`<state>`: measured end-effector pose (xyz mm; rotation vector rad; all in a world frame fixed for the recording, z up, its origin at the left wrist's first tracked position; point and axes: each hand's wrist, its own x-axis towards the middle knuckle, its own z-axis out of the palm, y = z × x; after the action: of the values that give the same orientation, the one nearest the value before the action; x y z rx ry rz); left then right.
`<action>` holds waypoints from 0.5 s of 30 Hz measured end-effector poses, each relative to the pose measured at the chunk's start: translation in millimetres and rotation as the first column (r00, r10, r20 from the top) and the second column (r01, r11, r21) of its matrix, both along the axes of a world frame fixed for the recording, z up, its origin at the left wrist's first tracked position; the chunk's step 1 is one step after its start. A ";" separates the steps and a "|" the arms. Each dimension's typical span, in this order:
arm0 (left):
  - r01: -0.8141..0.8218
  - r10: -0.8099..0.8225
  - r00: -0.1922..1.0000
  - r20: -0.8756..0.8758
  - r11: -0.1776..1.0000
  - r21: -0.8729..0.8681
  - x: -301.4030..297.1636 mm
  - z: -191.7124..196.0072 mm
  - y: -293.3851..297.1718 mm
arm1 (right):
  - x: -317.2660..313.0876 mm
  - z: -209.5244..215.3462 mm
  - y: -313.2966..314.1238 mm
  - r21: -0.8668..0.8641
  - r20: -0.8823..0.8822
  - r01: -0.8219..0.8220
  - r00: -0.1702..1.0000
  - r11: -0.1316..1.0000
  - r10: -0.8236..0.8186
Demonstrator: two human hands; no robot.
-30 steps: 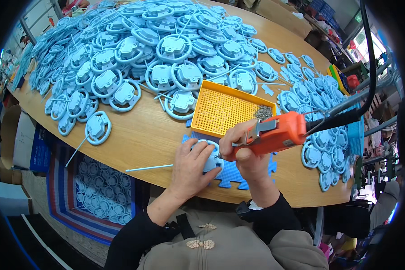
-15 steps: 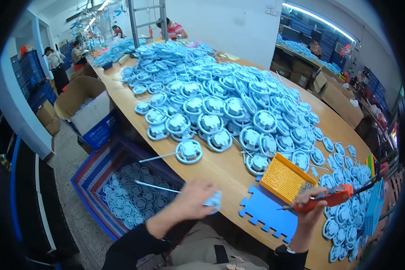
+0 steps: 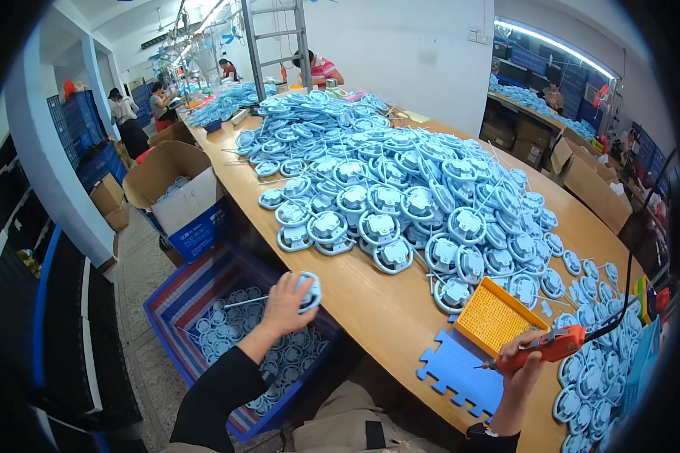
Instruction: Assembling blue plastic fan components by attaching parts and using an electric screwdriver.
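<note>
My left hand [image 3: 283, 306] is closed on a light-blue ring-shaped plastic part [image 3: 310, 293] with a thin rod pointing left. It is over the table's front edge, above a striped bin [image 3: 166, 291] holding several similar parts. My right hand [image 3: 520, 366] grips a red electric screwdriver [image 3: 555, 347], its tip pointing left above a blue foam mat [image 3: 461, 370]. Beyond the mat sits a yellow tray [image 3: 495, 313] with small metal pieces at its right end. A large heap of light-blue parts [image 3: 385, 200] covers much of the wooden table [image 3: 347, 302].
More blue parts [image 3: 593, 377] lie to the right, beside a blue basket [image 3: 642, 362]. Left of the table stands an open cardboard box [image 3: 159, 170] above a blue carton [image 3: 200, 234]. A ladder [image 3: 276, 38] rises behind the heap. Several people work farther back.
My left hand has moved forward and left, away from my lap. The lone part by the table edge has left its spot. My right hand still holds the screwdriver; the view has shifted.
</note>
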<state>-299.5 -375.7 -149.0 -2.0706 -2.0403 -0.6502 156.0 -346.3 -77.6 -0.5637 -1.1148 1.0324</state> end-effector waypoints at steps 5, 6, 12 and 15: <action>-0.393 0.373 0.920 -0.124 0.863 -0.318 -42.2 -21.5 -63.5 | 6.4 2.9 3.6 -0.002 -0.066 -0.053 0.996 0.999 0.053; -0.406 0.386 0.914 -0.127 0.873 -0.270 -41.4 -30.4 -68.2 | 11.6 -0.4 4.5 0.021 -0.048 -0.032 0.998 0.999 0.032; 0.382 -0.363 0.923 0.129 0.904 -0.190 74.0 -5.9 -84.4 | 12.9 -4.7 10.2 0.030 -0.044 -0.068 0.997 0.997 0.069; 0.533 -0.588 0.808 0.040 0.699 -0.476 145.6 -15.0 -120.0 | 9.8 -8.9 14.6 0.046 -0.042 -0.127 0.991 0.991 0.129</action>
<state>-153.9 -495.8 -164.0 -2.9853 -1.5796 -0.0733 165.8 -331.6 -86.5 -0.4362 -1.1429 1.1238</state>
